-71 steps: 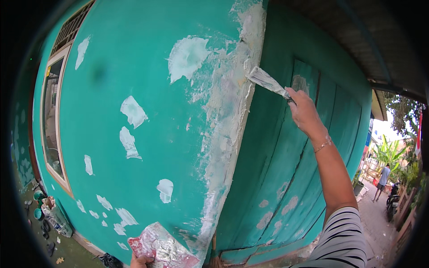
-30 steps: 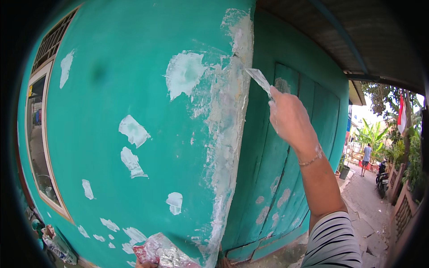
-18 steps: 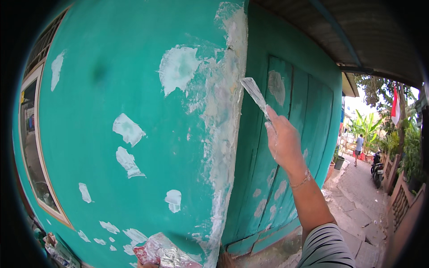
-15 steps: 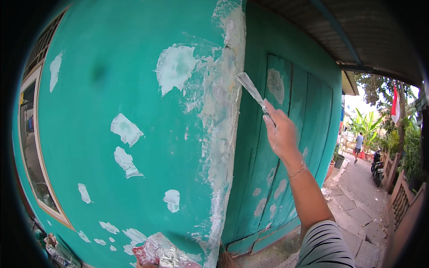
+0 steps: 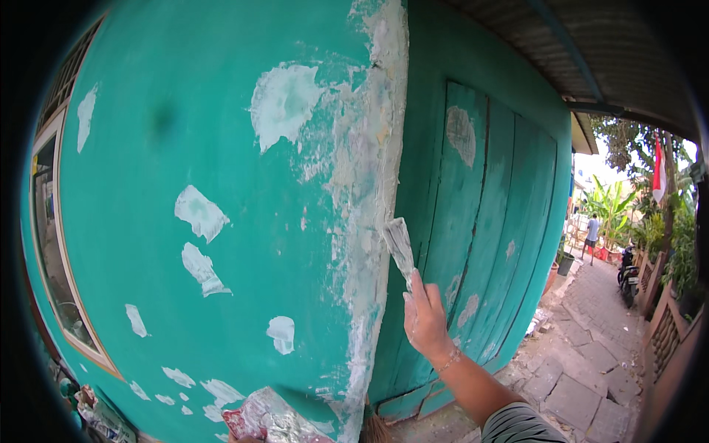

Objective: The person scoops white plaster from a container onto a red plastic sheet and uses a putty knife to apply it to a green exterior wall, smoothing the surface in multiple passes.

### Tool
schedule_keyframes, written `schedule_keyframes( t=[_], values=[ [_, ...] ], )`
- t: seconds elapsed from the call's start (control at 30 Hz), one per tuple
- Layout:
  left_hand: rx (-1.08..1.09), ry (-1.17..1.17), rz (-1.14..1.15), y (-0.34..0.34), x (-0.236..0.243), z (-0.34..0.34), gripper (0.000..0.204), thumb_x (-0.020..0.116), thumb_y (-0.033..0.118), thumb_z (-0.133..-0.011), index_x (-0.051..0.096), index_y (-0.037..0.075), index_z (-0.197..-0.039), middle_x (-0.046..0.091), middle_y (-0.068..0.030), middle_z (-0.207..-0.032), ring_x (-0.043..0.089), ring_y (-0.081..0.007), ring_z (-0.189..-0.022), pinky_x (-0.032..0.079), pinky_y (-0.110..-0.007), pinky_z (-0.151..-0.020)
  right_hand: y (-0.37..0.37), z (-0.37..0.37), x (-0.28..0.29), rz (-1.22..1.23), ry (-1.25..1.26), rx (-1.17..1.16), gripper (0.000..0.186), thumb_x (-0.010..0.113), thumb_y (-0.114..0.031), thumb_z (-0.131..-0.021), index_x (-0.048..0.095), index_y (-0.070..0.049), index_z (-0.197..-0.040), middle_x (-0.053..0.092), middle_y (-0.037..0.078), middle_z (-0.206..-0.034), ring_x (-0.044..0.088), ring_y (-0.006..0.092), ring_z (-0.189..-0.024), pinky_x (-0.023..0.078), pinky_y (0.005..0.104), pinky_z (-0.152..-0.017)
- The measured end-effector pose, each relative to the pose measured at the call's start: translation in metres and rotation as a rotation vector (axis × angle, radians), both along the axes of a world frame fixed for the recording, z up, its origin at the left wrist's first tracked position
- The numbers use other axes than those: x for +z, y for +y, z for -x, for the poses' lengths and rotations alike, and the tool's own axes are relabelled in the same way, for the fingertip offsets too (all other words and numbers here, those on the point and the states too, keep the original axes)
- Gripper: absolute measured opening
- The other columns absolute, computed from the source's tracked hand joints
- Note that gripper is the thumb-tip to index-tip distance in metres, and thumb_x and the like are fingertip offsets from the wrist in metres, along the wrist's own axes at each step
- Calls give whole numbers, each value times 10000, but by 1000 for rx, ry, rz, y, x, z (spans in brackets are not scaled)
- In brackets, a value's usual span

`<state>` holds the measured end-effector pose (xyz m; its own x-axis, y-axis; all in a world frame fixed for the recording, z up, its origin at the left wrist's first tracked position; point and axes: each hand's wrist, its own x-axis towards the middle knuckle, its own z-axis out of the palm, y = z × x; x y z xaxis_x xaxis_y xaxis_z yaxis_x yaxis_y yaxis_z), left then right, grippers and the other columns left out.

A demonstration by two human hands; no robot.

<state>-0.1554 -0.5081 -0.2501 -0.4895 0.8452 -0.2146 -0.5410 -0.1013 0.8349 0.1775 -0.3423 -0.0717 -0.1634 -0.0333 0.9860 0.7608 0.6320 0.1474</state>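
My right hand [image 5: 427, 316] is closed round the handle of a putty knife [image 5: 399, 247], its blade coated in whitish putty and pointing up and left. The blade's tip meets the edge of the wall corner [image 5: 375, 155], which carries a rough, pale strip of putty from top to bottom. At the lower edge, my left hand [image 5: 247, 439] shows only as a bit of fingers under a red, flat piece [image 5: 235, 422] heaped with whitish putty; the rest of that hand is out of frame. Pale putty patches [image 5: 284, 105] dot the green wall [image 5: 244, 244].
Round the corner are green wooden panels [image 5: 502, 199] with paler patches. A window [image 5: 48, 244] sits at far left, with a bag [image 5: 103, 421] below it. Right of me runs a paved alley [image 5: 583, 347] with a motorbike [image 5: 628, 277], a fence and a distant person [image 5: 591, 235].
My right hand has moved down along the corner with the putty knife, from the upper part of the strip to about mid-height. The left hand with the red piece stays nearly in place.
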Motion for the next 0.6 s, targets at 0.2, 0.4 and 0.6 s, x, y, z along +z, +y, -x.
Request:
schedule_keyframes(
  t=[0.2, 0.4, 0.6],
  values=[
    [1, -65, 0, 0, 4, -4, 466, 552, 12, -780, 541, 20, -1246, 519, 22, -664, 459, -86, -515, 353, -214, -438, -16, 8, 62, -124, 37, 95, 475, 598, 15, -874, 514, 25, -1342, 505, 131, -895, 545, 294, -718, 488, 384, -638],
    [-71, 26, 7, 8, 5, -6, 564, 534, 55, -856, 406, 14, -1405, 514, 30, -659, 456, -77, -519, 357, -214, -439, -17, 11, 121, -112, -1, -147, 451, 597, -60, -886, 512, 14, -1322, 481, 127, -898, 559, 316, -729, 509, 402, -628],
    [-68, -58, 15, 8, -23, 10, 543, 536, 35, -834, 449, 2, -1368, 580, 1, -731, 532, -104, -587, 430, -228, -494, -54, 25, 46, 175, -120, -366, 450, 592, -73, -881, 500, 7, -1315, 475, 144, -897, 580, 333, -757, 523, 421, -637]
  ],
)
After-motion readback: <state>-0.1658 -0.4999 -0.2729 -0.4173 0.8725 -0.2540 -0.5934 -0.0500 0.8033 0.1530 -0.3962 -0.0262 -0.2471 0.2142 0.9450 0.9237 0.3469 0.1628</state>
